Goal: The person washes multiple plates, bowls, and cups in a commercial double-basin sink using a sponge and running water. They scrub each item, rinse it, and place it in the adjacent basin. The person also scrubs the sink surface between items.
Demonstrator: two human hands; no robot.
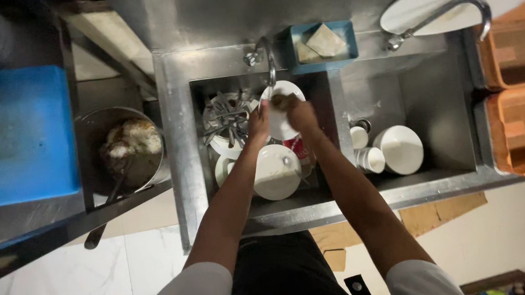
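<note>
White sleeves (pixel 192 289) and bare forearms reach over the steel sink (pixel 182 163). The left hand (pixel 259 122) grips a small white plate (pixel 281 110) by its rim under the faucet (pixel 268 60), above stacked dishes (pixel 276 174). The right hand (pixel 296 111) presses a scrubbing pad (pixel 279 100) onto the plate.

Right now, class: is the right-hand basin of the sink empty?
No: the right basin holds a white bowl and two cups, while both hands work in the left basin.
</note>
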